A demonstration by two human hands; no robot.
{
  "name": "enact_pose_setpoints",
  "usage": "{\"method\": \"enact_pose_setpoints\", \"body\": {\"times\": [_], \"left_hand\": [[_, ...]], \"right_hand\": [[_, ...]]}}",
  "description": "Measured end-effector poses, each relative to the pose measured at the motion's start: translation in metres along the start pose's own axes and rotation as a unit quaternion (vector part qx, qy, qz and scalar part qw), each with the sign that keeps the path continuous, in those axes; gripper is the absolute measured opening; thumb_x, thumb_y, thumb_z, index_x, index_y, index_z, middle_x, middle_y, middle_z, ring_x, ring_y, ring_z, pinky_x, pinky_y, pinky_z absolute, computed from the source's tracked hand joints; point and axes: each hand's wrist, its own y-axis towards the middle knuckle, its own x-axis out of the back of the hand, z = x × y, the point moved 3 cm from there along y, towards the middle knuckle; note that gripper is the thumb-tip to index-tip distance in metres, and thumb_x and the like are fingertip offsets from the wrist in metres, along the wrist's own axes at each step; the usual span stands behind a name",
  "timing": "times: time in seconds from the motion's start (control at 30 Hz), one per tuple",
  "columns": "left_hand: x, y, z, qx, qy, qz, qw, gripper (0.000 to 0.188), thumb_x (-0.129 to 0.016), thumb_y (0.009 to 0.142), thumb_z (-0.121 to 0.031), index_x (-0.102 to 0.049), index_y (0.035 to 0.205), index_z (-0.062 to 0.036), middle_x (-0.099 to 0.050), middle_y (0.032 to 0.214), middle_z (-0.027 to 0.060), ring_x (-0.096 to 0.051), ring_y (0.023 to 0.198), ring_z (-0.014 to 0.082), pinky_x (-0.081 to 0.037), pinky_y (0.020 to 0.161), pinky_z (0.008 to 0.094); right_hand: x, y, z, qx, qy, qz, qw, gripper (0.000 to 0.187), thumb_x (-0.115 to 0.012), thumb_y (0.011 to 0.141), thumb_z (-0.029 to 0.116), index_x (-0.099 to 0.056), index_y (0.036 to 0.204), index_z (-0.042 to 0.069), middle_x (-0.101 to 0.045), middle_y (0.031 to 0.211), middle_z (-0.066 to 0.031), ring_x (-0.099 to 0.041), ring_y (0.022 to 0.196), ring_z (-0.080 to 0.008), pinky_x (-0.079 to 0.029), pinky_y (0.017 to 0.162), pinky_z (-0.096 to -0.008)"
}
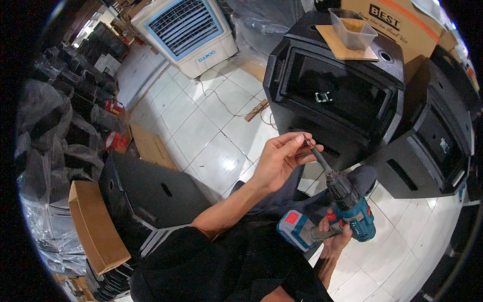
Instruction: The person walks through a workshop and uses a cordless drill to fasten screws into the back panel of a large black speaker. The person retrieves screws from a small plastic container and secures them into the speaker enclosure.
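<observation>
My right hand (338, 240) is wrapped round the handle of a teal cordless drill (358, 215), which has a black chuck and a long bit (321, 160). The bit slants up and left to my left hand (283, 160). There my thumb and forefinger pinch a small dark piece, perhaps a screw, at the bit's tip; it is too small to name for sure. Just beyond stands a black speaker cabinet (327, 128), its front recess open and a small green and white part (323, 97) inside.
A second black cabinet (402, 168) stands at the right. On the first one's top, a clear plastic tub (353, 35) sits on a tan board (332, 48). At the left are another black cabinet (151, 194) and a cardboard box (95, 226). An air cooler (186, 35) stands behind on the tiled floor.
</observation>
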Motion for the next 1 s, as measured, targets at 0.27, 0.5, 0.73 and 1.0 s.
{"method": "enact_pose_setpoints", "body": {"times": [0.27,0.5,0.73,1.0], "left_hand": [[0.008,-0.006,-0.011,-0.039,0.020,-0.041,0.998,0.020,-0.054,0.091,-0.017,-0.060,0.098,0.0001,-0.064,0.092,0.0096,-0.064,0.093,0.0253,-0.056,0.075,0.0352],[0.031,0.000,-0.017,-0.019,-0.041,-0.111,0.993,0.020,-0.053,0.092,-0.024,-0.060,0.094,-0.0049,-0.063,0.089,0.0052,-0.062,0.086,0.0190,-0.053,0.076,0.0322],[0.040,0.021,-0.014,0.075,-0.161,-0.135,0.975,0.022,-0.054,0.092,-0.029,-0.059,0.093,-0.0068,-0.062,0.091,0.0048,-0.060,0.091,0.0218,-0.049,0.084,0.0365],[0.052,0.062,-0.010,0.095,-0.186,-0.140,0.968,0.024,-0.051,0.093,-0.026,-0.056,0.095,-0.0033,-0.060,0.095,0.0082,-0.058,0.093,0.0238,-0.049,0.087,0.0391]], "right_hand": [[-0.006,0.005,-0.002,-0.032,0.010,0.032,0.999,0.071,-0.067,0.072,0.047,-0.045,0.116,-0.004,-0.058,0.095,-0.0150,-0.052,0.053,-0.0156,-0.045,0.048,-0.0305],[-0.016,0.011,0.001,-0.065,0.019,-0.002,0.998,0.066,-0.073,0.069,0.033,-0.048,0.116,-0.007,-0.060,0.096,-0.0196,-0.054,0.057,-0.0237,-0.045,0.052,-0.0361],[-0.042,0.034,0.008,-0.096,-0.111,-0.034,0.989,0.065,-0.070,0.070,0.032,-0.047,0.117,-0.007,-0.059,0.095,-0.0175,-0.053,0.059,-0.0214,-0.044,0.054,-0.0328],[-0.040,0.070,0.003,-0.116,-0.166,-0.013,0.979,0.073,-0.069,0.072,0.045,-0.046,0.115,-0.008,-0.057,0.088,-0.0130,-0.049,0.058,-0.0169,-0.041,0.053,-0.0311]]}}
